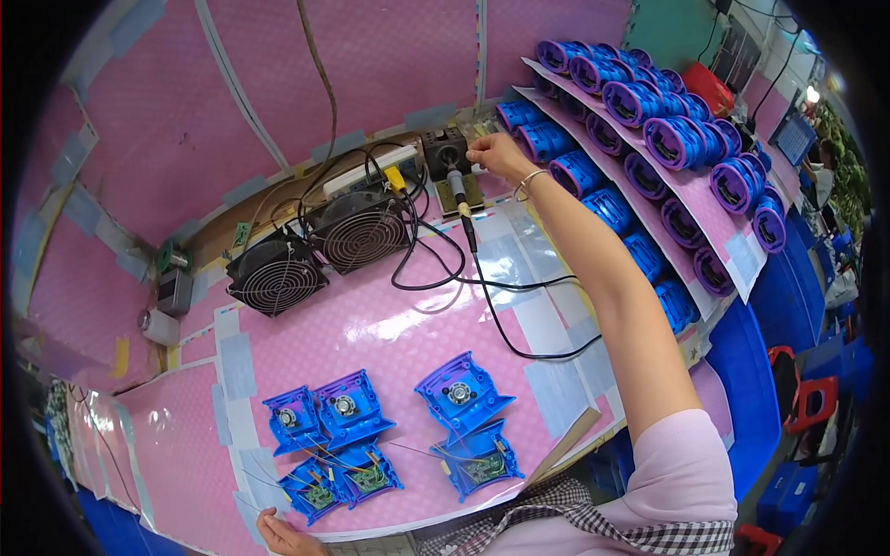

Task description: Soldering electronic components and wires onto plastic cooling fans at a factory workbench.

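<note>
Left hand (278,533) rests near blue housings (345,443); right hand (498,156) touches soldering iron (458,193).

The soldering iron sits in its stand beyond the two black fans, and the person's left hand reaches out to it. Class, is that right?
Not quite: the head view shows the right hand reaching the soldering iron beyond the two black fans; the left hand rests at the table's near edge.

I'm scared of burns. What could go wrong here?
The right hand reaches at the soldering iron in its stand; touching the metal end might burn. The forearm hangs over the black cord, which could snag. The left hand rests near the blue fan housings.
</note>
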`<state>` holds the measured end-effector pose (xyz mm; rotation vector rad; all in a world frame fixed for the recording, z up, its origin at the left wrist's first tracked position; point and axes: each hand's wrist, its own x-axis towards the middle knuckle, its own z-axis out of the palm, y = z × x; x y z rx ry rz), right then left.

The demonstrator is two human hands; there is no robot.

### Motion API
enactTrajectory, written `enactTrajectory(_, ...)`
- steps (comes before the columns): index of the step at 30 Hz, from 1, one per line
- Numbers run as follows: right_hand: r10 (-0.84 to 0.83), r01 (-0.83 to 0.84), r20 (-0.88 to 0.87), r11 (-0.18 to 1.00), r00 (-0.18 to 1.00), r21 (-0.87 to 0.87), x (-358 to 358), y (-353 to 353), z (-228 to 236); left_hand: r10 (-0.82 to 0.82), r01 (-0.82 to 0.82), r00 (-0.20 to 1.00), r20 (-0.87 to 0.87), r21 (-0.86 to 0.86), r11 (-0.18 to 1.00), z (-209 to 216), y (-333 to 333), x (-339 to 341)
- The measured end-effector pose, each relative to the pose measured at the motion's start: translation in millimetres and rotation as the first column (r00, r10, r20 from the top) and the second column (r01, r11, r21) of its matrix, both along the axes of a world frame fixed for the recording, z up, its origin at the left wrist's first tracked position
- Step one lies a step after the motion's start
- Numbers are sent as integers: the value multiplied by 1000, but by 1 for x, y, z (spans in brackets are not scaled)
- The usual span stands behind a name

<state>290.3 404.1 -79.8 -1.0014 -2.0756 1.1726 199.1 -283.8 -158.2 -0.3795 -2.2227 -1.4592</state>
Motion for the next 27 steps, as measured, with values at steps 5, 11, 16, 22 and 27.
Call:
enactTrajectory(5,13,-15,-28,996,1000,-82,6,1,6,-16,14,992,123,16,1000,-1,-9,1)
enactTrajectory(11,-61,47,-109,991,992,-125,-5,-5,7,-26,29,994,103,-24,999,-5,-14,0)
enactTrajectory(16,-121,107,-138,989,983,-105,-8,0,13,-30,31,994,103,-10,999,-8,-18,-7)
enactTrajectory(22,-50,40,-134,996,990,-74,12,25,-7,92,-71,986,142,-143,987,38,10,17)
enactTrajectory(27,-16,28,-110,994,994,105,35,31,-16,103,-102,995,-2,-154,983,35,34,24)
